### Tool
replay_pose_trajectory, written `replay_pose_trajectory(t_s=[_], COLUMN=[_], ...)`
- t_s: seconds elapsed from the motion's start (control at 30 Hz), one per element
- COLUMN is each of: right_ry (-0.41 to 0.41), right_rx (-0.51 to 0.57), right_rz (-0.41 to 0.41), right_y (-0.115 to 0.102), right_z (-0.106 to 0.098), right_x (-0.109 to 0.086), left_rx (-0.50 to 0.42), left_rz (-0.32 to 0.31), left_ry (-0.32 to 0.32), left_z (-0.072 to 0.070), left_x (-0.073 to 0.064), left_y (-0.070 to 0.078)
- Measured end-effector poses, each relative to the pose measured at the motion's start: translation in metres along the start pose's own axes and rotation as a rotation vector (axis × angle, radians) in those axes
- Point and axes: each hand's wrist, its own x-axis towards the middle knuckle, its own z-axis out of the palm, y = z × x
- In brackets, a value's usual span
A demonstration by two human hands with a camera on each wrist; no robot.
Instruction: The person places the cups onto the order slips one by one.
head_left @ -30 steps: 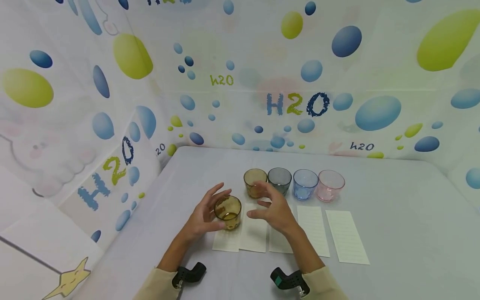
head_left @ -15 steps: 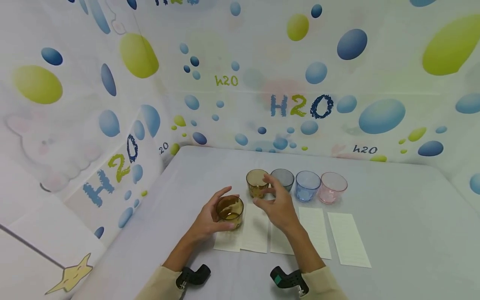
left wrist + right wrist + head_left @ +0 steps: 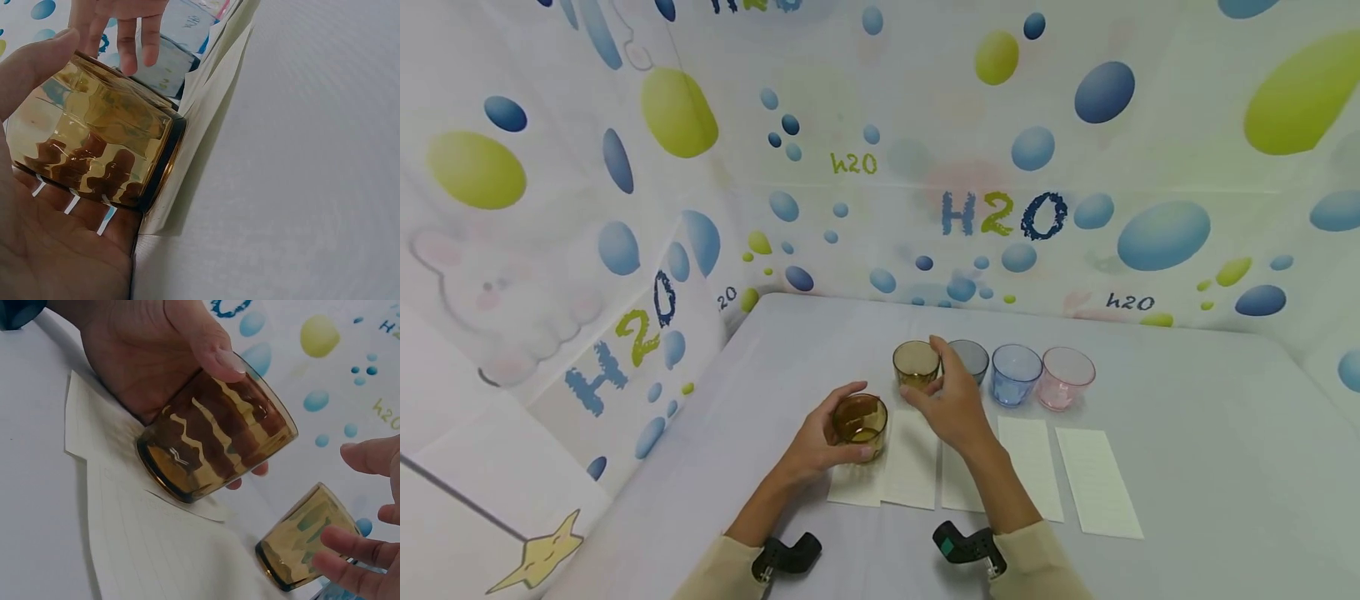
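My left hand (image 3: 822,437) grips an amber glass tumbler (image 3: 859,421), thumb on the near side and fingers wrapped behind. The left wrist view shows this amber glass (image 3: 100,131) tilted in that frame, its thick base beside the paper. In the head view it overlaps the leftmost lined paper slip (image 3: 855,487). My right hand (image 3: 957,404) is at a second amber glass (image 3: 916,362), with index finger and thumb spread at its right side. In the right wrist view, two right-hand fingers (image 3: 344,550) overlap this second glass (image 3: 306,534), while another digit stands apart from it.
A grey glass (image 3: 970,360), partly behind my right hand, a blue glass (image 3: 1017,375) and a pink glass (image 3: 1066,379) continue the row. Several paper slips, including the rightmost slip (image 3: 1097,483), lie in front on the white tabletop (image 3: 1217,433). A patterned curtain (image 3: 880,125) hangs behind.
My right hand has moved up from over the slips to the second amber glass. My left fingers have closed further round the first amber glass, which stays at nearly the same place.
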Motion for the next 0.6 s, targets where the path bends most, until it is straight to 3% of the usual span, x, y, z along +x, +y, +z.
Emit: replay_pose_trajectory(t_s=[0.6], right_ry=[0.018], right_rx=[-0.134], right_rz=[0.054], right_y=[0.007], right_z=[0.011], right_x=[0.013], left_rx=[-0.034], left_rz=[-0.009], left_ry=[0.001], left_z=[0.0], left_x=[0.0], left_y=[0.001])
